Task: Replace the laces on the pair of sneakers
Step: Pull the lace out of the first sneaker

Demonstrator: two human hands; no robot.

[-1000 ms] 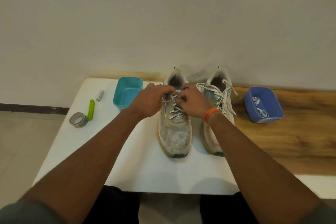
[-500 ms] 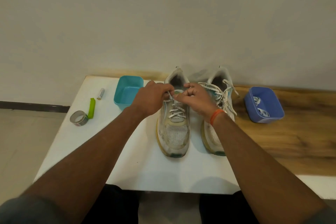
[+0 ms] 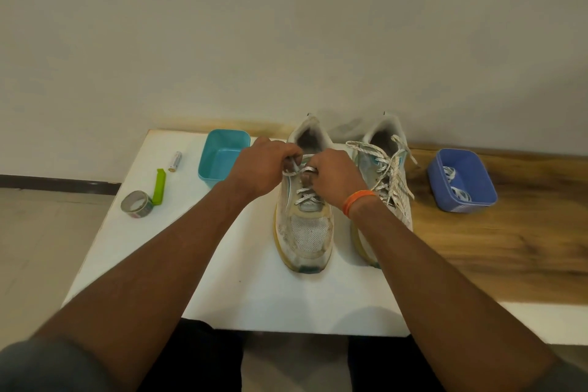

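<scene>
Left hand [image 3: 259,167] fingertips: curled under, hidden.
Right hand [image 3: 337,177]: covers the left sneaker's [image 3: 305,216] upper eyelets.
Right sneaker [image 3: 386,175] toe: behind the forearm.
Battery [image 3: 175,161] label: too small to read.

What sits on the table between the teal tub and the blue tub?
In the head view: both sneakers, left sneaker and right sneaker, with both hands, left hand and right hand, on the left sneaker's lace.
</scene>
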